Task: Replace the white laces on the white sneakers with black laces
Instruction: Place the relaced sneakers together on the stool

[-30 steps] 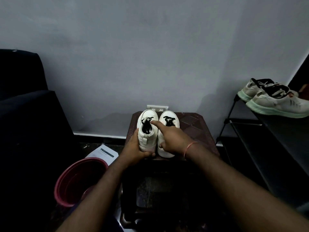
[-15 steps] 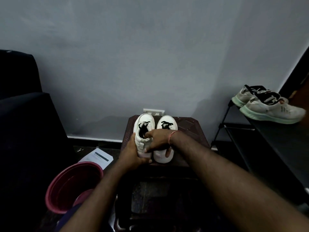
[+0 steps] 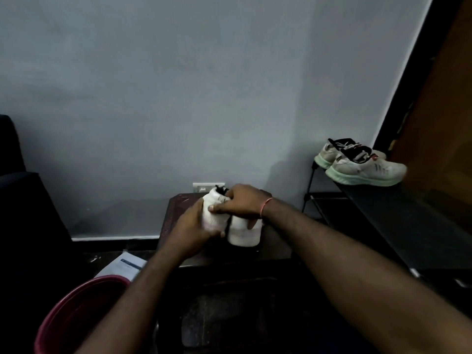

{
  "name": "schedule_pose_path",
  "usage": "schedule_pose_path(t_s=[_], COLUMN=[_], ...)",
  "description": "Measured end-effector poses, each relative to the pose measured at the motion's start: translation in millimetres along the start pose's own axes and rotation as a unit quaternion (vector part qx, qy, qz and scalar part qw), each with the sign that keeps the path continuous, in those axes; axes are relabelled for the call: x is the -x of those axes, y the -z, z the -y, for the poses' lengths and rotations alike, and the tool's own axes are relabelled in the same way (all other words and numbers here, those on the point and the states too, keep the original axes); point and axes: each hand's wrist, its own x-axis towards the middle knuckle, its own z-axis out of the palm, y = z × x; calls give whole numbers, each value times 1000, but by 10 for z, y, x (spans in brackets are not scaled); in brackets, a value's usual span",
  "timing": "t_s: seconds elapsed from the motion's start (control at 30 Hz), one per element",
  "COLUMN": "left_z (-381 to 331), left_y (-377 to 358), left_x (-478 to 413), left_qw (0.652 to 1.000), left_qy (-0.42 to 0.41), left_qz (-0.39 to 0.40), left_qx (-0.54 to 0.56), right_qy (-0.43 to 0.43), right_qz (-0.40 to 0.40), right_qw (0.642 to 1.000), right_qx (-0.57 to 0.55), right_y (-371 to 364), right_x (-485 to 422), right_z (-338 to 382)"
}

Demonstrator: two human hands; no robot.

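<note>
While the left hand (image 3: 196, 226) wraps its fingers round the heel of the left sneaker (image 3: 214, 213), the right hand (image 3: 242, 203) lies across both shoes, fingers pinching at the black lace (image 3: 221, 190) near that shoe's opening; both sneakers stand on the tabletop (image 3: 173, 221), long axes pointing away toward the wall, right sneaker (image 3: 242, 233) touching alongside; the red bucket (image 3: 76, 310) at lower left shows no visible contents

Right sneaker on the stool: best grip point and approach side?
Take the right sneaker by its heel, coming from the near side. The heel faces the camera and is bare below the right hand, which lies across the top, while the left sneaker, in the left hand, crowds its other flank.
</note>
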Motion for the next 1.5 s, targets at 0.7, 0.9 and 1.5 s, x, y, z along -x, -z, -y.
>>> schedule_pose_path(t_s=[0.7, 0.9, 1.5], left_z=[-2058, -2016, -2130], left_y=[-2446, -3079, -3780], left_x=[-1064, -1169, -1309], left_qw=[965, 941, 941], left_qy=[-88, 125, 85], left_qz=[245, 279, 290], left_qx=[32, 144, 154], right_qy=[-316, -408, -436], right_qz=[-213, -255, -304], right_qw=[917, 876, 846], right_qx=[119, 31, 54], right_y=[1729, 1049, 1153], right_x=[1653, 1602, 1596], right_z=[-1621, -2296, -2792])
